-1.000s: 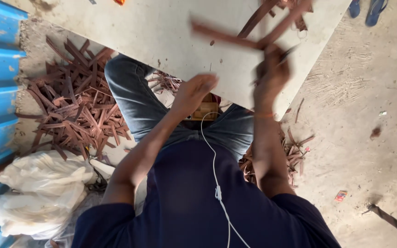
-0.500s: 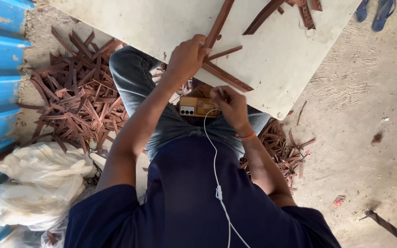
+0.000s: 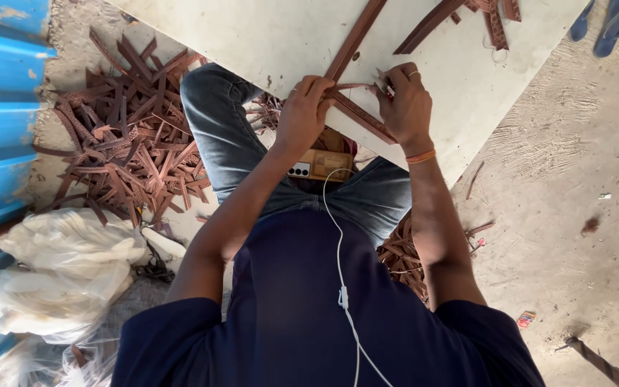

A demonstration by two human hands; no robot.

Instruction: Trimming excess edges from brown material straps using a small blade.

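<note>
Compared to half a second back, my right hand (image 3: 404, 100) has come up off my lap, where it was down by the phone (image 3: 318, 165), and is now up on the white board (image 3: 288, 43) next to my left hand (image 3: 304, 115). The left one has slid a bit lower along the strip. A second ago the right was way up high holding strips in the air, so it's been all over the place.

Hard to make out: exactly what my right fingertips have. They're bunched together pinching something small and brown at the end of a thin strip (image 3: 356, 87), but I can't tell if there's a tool in there. My left fingers are curled over and pressing down on the long brown strip (image 3: 352, 44), and the hand covers the spot where it crosses another strip (image 3: 361, 118). The top of the long one runs out of view.

The strips themselves are flat, narrow, reddish-brown, leathery-looking bands, lying on the near edge of the board right over my knees. There's a big heap of offcuts (image 3: 130, 143) on the ground to my left, and more (image 3: 402, 258) under my right arm.
</note>
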